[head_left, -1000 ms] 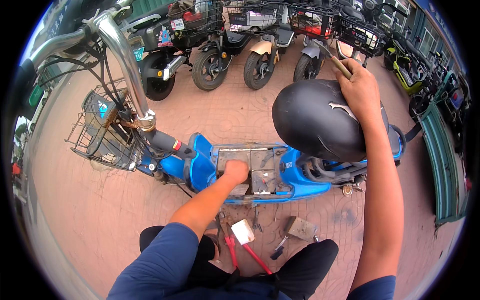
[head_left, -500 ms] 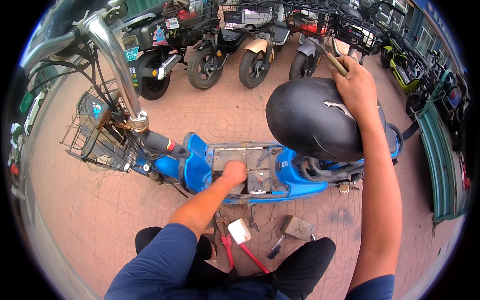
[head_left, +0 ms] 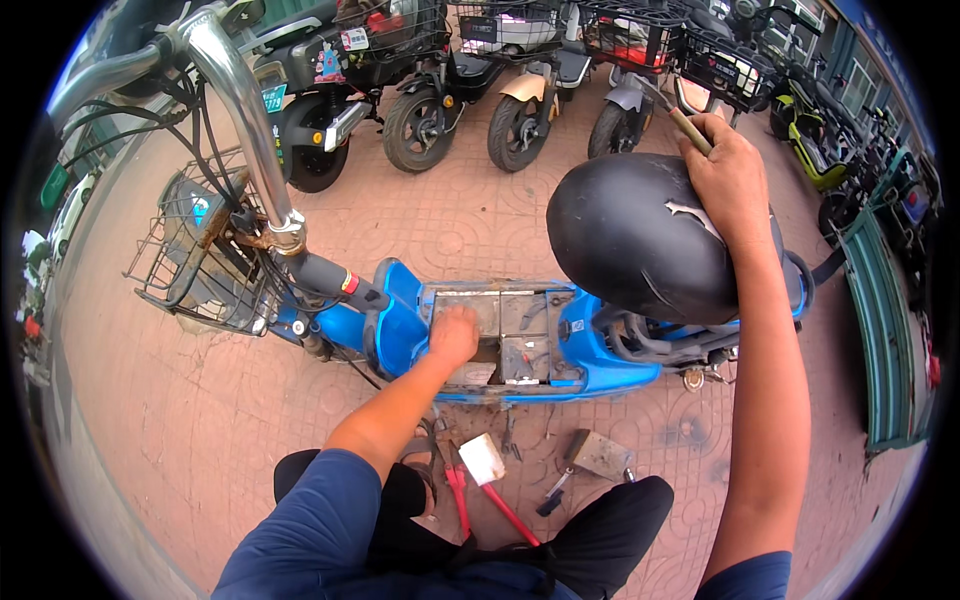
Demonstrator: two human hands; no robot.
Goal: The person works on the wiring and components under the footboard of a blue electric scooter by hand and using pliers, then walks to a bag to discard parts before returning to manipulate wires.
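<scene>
My left hand (head_left: 456,335) lies palm down over grey batteries in the uncovered floor compartment of a blue electric scooter (head_left: 405,300). Its fingers look loosely spread against the battery tops; the tips are partly hidden. A dark gap (head_left: 486,362) shows beside the hand, and another battery (head_left: 522,358) sits to its right. My right hand (head_left: 728,180) is closed around the tan handle of a screwdriver-like tool (head_left: 690,130), its thin metal shaft pointing up and left. That hand rests on the scooter's black saddle (head_left: 630,235), whose cover is torn.
Red-handled cutters (head_left: 510,512), a white block (head_left: 482,459), a grey-brown box (head_left: 600,455) and a small black-handled tool (head_left: 550,500) lie on the paving near my legs. Parked scooters (head_left: 520,120) line the far side. A green metal panel (head_left: 885,330) stands right.
My left hand has shifted slightly left and away from me over the batteries, uncovering more of the gap. My right hand keeps the tool on the saddle. The whole view has shifted slightly.
</scene>
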